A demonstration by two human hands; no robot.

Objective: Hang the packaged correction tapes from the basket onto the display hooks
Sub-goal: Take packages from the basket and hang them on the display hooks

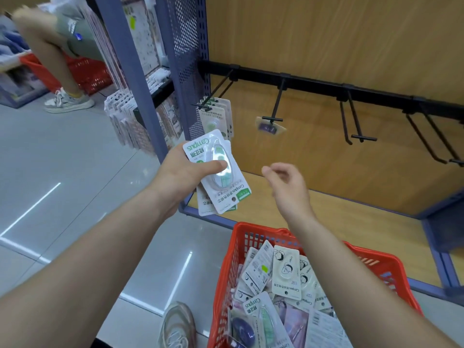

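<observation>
packs (218,172) fanned in left hand (180,175); right hand (288,184) (empty, loosely curled) should pinch one, hole toward hook (213,95).

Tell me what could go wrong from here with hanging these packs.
1. The left hand pinches a fanned stack of green packs under one thumb; the lower ones could slide out.
2. Their hang holes point down, so turning them with the empty right hand invites a fumble.
3. The purple pack hangs near the tip of its hook and might be knocked off.
</observation>
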